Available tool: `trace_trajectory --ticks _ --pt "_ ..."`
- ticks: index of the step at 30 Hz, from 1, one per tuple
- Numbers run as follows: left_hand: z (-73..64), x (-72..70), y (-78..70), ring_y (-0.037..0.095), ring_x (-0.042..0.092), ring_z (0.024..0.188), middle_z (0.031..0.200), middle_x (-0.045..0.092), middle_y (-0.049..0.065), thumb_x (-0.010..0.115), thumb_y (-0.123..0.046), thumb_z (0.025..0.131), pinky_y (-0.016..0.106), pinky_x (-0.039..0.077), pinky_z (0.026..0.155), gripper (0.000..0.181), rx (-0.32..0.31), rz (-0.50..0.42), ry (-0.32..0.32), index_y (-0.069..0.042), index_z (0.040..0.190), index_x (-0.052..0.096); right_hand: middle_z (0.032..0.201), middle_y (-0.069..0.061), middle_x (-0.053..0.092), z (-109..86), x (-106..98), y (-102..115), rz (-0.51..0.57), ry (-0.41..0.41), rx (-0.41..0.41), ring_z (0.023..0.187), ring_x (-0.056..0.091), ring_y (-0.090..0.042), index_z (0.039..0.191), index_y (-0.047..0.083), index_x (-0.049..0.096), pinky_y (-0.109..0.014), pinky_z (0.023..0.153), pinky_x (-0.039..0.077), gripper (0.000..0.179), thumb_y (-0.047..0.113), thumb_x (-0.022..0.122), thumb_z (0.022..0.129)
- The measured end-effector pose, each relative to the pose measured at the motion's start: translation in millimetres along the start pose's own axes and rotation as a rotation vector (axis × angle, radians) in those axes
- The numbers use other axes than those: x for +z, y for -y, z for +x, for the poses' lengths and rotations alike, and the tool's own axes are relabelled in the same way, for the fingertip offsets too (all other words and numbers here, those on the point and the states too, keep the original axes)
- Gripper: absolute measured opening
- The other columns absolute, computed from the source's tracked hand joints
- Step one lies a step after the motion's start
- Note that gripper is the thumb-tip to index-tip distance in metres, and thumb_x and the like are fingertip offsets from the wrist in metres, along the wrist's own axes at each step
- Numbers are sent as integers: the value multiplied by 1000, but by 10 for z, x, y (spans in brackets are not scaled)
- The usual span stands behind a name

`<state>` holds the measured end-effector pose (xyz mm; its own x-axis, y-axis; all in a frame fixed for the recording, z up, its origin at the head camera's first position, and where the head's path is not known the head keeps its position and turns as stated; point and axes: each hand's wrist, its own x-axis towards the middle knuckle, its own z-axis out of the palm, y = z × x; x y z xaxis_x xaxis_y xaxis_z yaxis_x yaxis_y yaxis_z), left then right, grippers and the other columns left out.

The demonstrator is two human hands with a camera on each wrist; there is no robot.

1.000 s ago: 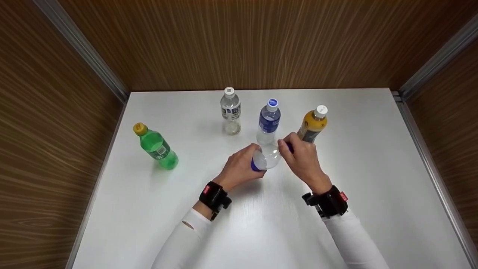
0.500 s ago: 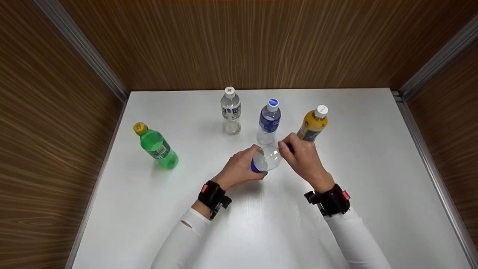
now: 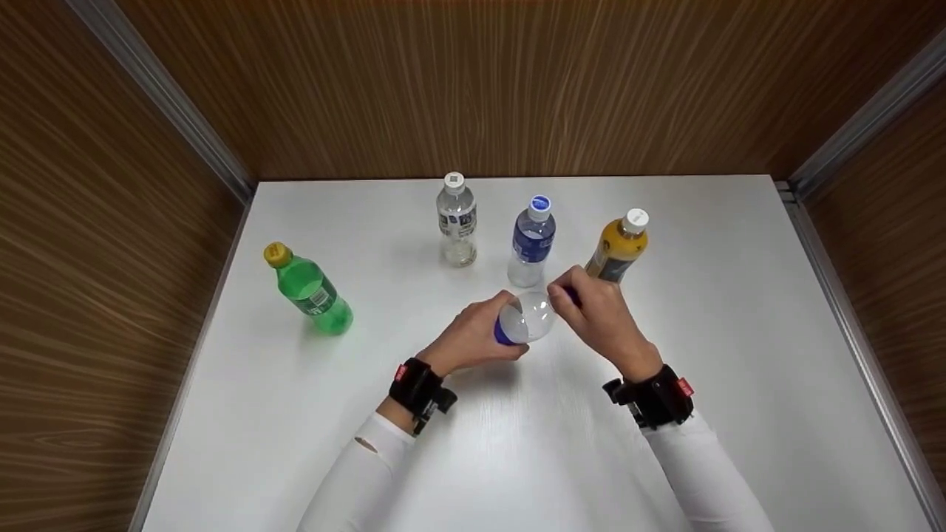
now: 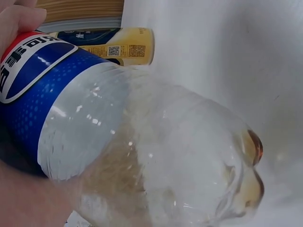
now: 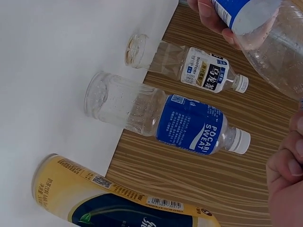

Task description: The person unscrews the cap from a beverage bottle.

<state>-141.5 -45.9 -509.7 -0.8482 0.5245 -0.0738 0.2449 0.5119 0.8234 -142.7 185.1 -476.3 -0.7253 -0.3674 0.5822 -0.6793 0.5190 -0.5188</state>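
My left hand [image 3: 477, 332] grips a clear plastic bottle [image 3: 536, 314] round its blue label, holding it tilted over the white table. The bottle's clear base [image 4: 236, 165] fills much of the left wrist view. At its neck end, my right hand [image 3: 600, 314] has its fingers curled, and thumb and forefinger pinch the blue bottle cap [image 5: 301, 100], mostly hidden by the fingers. Just behind the held bottle stands a Pocari Sweat bottle [image 3: 531, 240] with a blue label. A yellow drink bottle [image 3: 622, 240] with a white cap stands close behind my right hand, which partly covers it.
A clear Suntory bottle [image 3: 457, 222] stands at the back of the white table [image 3: 562, 473]. To the left is a green bottle [image 3: 314, 292] with a yellow cap. Wood-grain panels [image 3: 473, 89] enclose the back and both sides.
The held bottle and both hands have shifted slightly toward me. The right hand keeps its place at the neck end. The standing bottles have not moved.
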Motion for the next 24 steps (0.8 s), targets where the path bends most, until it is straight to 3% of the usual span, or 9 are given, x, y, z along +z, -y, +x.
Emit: trace_trajectory --ticks 5,15,24 --pt "2 -7 13 17 64 102 116 68 2 88 -31 79 37 53 90 58 -4 -11 5 -14 125 56 77 -6 64 -9 6 -28 -13 17 -12 63 55 -11 96 2 58 -31 54 49 8 4 66 98" --pt "-2 -10 18 19 64 105 119 67 3 88 -28 80 39 53 92 59 -47 -25 27 -15 128 55 86 -3 65 -33 -24 -47 66 119 29 71 55 -11 104 5 60 -28 60 49 5 5 64 101" --pt "-15 7 27 19 64 105 119 68 5 87 -31 79 40 53 92 60 -63 6 -10 -15 127 56 96 -5 67 -62 -5 -70 129 143 79 82 58 -11 112 4 62 -30 70 53 9 8 62 104"
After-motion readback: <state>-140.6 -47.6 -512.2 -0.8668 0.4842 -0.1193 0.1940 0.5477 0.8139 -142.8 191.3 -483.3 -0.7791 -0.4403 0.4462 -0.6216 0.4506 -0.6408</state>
